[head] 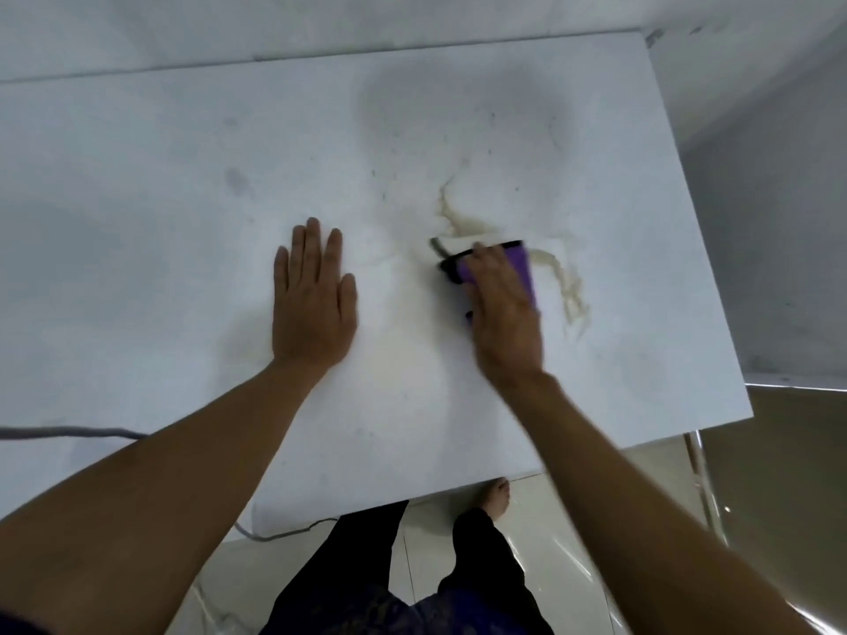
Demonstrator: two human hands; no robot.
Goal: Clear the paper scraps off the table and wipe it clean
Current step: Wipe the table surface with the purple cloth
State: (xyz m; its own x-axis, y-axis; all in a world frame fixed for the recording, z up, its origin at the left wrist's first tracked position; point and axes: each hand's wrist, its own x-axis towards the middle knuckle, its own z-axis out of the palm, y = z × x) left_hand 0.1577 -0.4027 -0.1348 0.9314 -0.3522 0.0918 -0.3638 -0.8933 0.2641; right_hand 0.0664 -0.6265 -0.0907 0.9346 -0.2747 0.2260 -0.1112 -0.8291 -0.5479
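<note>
Table [183,176]: a white top fills most of the frame, from the left edge to the upper right; its near edge runs diagonally across the lower centre. Grey smudges and small dark specks mark the upper middle.

Floor [573,543]: pale glossy tiles show below the table's near edge, lower centre and lower right.

Left hand [314,297]: lies flat on the table just left of centre, palm down, fingers spread wide and pointing to the top of the frame; it holds nothing.

Right hand [502,309]: just right of centre, motion-blurred, pressed down on the purple wiper and gripping it from above, fingers curled over it.

Purple wiper [520,263]: a purple tool with a black edge, under the right hand and touching the tabletop; its exact form cannot be told through the blur. Its black edge points to the upper left of the frame.

Beige smear [463,222]: a wet, yellowish streak curving above the wiper, with a 2nd patch just right of it trailing toward the lower right.

Legs: dark trousers [486,566] and 1 bare foot [497,497] at the bottom centre, under the table edge.

Cable [68,432]: a grey cord on the table at the left edge, mid-low, passing behind the left forearm.
</note>
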